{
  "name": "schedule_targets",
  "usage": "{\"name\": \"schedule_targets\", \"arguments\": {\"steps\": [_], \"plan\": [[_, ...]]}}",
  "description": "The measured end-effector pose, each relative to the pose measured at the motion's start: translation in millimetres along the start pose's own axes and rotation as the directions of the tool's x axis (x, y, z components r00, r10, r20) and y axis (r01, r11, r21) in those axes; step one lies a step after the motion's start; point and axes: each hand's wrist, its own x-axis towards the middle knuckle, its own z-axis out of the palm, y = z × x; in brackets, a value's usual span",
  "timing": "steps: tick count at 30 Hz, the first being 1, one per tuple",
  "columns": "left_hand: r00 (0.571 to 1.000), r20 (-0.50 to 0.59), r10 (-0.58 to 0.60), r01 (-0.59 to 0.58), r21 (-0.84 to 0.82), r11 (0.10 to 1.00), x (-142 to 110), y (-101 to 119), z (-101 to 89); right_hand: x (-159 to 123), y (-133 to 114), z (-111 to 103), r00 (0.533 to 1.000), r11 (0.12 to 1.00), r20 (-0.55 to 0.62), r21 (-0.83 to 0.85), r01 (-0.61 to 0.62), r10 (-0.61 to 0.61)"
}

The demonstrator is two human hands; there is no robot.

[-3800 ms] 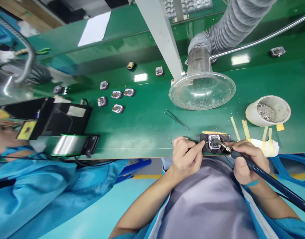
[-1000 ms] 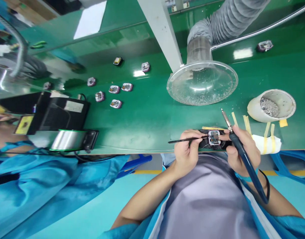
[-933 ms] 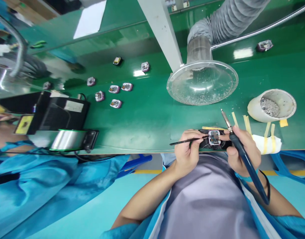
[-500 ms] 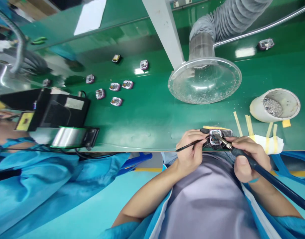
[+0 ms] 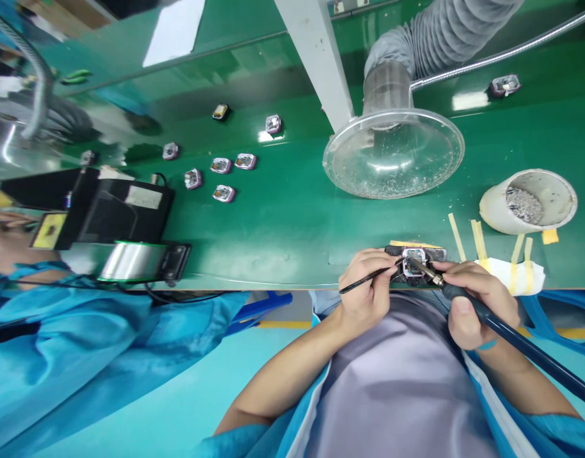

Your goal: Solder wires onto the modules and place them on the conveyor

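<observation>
My right hand (image 5: 483, 302) is wrapped round a soldering iron (image 5: 500, 327) with a dark blue handle. Its metal tip reaches into a small square device with an exposed circuit board (image 5: 414, 262). That device sits in a dark holder (image 5: 436, 254) at the bench's front edge. Pinched in my left hand (image 5: 366, 286) is a pair of black tweezers (image 5: 368, 280), their points at the device's left side. Whether the tweezers grip a wire or part is too small to tell.
A clear extraction hood (image 5: 392, 156) hangs beyond my hands. A white pot (image 5: 495, 207) of metal shavings stands right, near yellow tape strips (image 5: 457, 236). Several similar devices (image 5: 224, 193) lie left. A solder spool (image 5: 134, 262) and black box (image 5: 125, 210) stand by a co-worker's blue sleeve (image 5: 82, 331).
My hands, the tweezers and the soldering iron stay almost where they were, with the iron's tip still inside the device. The view shifts very slightly.
</observation>
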Motion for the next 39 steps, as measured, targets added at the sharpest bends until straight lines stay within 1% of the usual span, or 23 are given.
{"name": "schedule_targets", "arguments": {"steps": [5, 7, 9, 14, 18, 22, 28, 33, 39], "plan": [[1.0, -0.01, -0.02, 0.02, -0.035, 0.999, -1.4, -1.0, -0.7, 1.1, -0.3, 4.6, 0.99, 0.996, -0.133, 0.081, -0.041, 0.052], [0.999, -0.004, -0.047, 0.047, -0.042, 0.998, -2.0, -1.5, -1.7, 1.1, -0.7, 6.0, 0.985, 0.995, -0.159, 0.092, -0.048, 0.062], [0.998, -0.003, -0.063, 0.063, -0.042, 0.997, -2.6, -1.9, -2.6, -0.3, -0.9, 5.8, 0.985, 0.994, -0.159, 0.099, -0.055, 0.071], [0.998, 0.008, -0.059, 0.059, -0.043, 0.997, -1.9, -1.5, -2.3, -6.4, 0.4, 2.5, 0.985, 0.987, -0.113, 0.11, -0.116, 0.129], [1.0, 0.01, -0.011, 0.012, -0.006, 1.0, 0.2, -0.3, -0.6, -5.6, 0.2, 2.2, 0.989, 0.989, -0.096, 0.102, -0.106, 0.116], [1.0, -0.007, -0.001, 0.001, 0.005, 1.0, 0.8, 0.2, 1.1, -2.7, -1.2, 2.4, 0.989, 0.99, -0.084, 0.085, -0.114, 0.121], [1.0, -0.023, 0.007, -0.006, 0.034, 0.999, 1.7, 1.1, 2.2, -5.8, 1.1, 1.1, 0.995, 0.993, -0.057, 0.092, -0.079, 0.085], [1.0, -0.006, 0.002, -0.001, 0.059, 0.998, 3.4, 2.5, 1.3, -5.7, 2.0, -0.1, 0.998, 0.998, -0.041, 0.044, -0.04, 0.041], [1.0, -0.017, 0.013, -0.012, 0.052, 0.999, 3.1, 2.3, 1.6, 2.4, -1.7, -1.8, 1.0, 1.0, 0.013, -0.019, 0.01, -0.009]]}}
